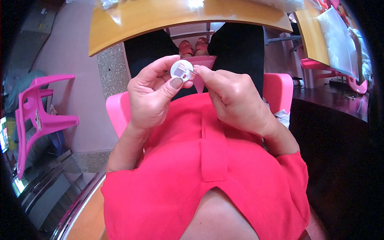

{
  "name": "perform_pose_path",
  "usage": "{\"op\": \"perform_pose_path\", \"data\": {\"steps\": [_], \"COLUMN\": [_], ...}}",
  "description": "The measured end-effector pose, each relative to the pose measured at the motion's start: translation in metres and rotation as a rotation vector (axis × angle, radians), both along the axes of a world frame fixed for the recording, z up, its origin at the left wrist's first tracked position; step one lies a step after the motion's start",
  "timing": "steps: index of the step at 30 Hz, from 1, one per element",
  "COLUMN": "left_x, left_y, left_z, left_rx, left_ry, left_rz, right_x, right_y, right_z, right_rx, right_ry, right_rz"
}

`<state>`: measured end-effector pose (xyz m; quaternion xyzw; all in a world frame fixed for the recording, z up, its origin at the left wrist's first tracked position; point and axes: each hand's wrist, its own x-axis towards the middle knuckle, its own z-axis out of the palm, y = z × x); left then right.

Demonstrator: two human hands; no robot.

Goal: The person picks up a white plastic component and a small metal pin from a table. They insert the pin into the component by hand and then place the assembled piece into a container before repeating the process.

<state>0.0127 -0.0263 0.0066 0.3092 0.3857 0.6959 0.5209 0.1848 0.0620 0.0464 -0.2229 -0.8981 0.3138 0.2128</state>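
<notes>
Left hand (pixel 151 90) pinches white disc (pixel 181 71), right hand (pixel 236 90) pinches thin rod (pixel 194 72) at its rim; seemingly rim work, next needs steady alignment

One left hand (pixel 154 90) and one right hand (pixel 236 92), two in all, are holding one round white piece (pixel 175 68) and one thin stick (pixel 193 72). Two red shoes (pixel 185 48) are peeking out, two wooden desks (pixel 240 13) are showing, and one pink chair (pixel 46 119) is sitting far left.

Left hand (pixel 154 92) pinching white disc (pixel 181 70), right hand (pixel 236 94) gripping slim tool (pixel 193 72)
</notes>
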Motion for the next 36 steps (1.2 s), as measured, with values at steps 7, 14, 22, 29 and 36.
{"op": "perform_pose_path", "data": {"steps": [7,14,22,29,36], "left_x": [0.002,0.002,0.003,0.001,-0.002], "left_y": [0.0,-0.002,-0.002,-0.001,0.007], "left_z": [-0.001,-0.001,-0.003,-0.008,-0.02], "left_rx": [0.0,-0.014,0.072,0.058,-0.012], "left_ry": [0.007,0.091,0.256,0.354,0.068], "left_rz": [-0.037,-0.058,-0.049,-0.167,-0.212], "right_x": [0.001,0.002,0.001,0.008,0.006], "right_y": [-0.002,-0.002,0.003,0.023,0.02], "right_z": [-0.003,-0.002,0.008,-0.002,0.003], "right_rx": [0.099,0.122,0.068,-0.124,-0.112], "right_ry": [-0.059,-0.143,-0.277,-0.23,-0.266], "right_rz": [-0.019,0.001,0.1,0.244,0.183]}}
